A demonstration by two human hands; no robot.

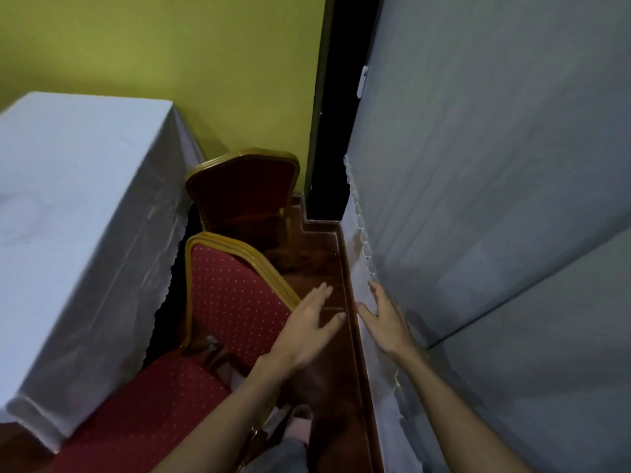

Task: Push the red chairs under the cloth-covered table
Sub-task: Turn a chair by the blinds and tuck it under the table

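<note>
Standing clear of the cloth-covered table [78, 206], both the near red chair [232, 295] and far red chair [246, 189] remain unpushed; left hand [307, 322] and right hand [386, 319] are spread, gripping nothing.

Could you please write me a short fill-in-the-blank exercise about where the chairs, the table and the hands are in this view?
1. The two red chairs, the near chair and the far chair, have frames of a ____ colour.
2. The cloth on the table is ____.
3. The left hand hovers by the backrest of the ____ chair.
4. The right hand rests against a white ____.

Missing words: gold; white; near; curtain
</note>
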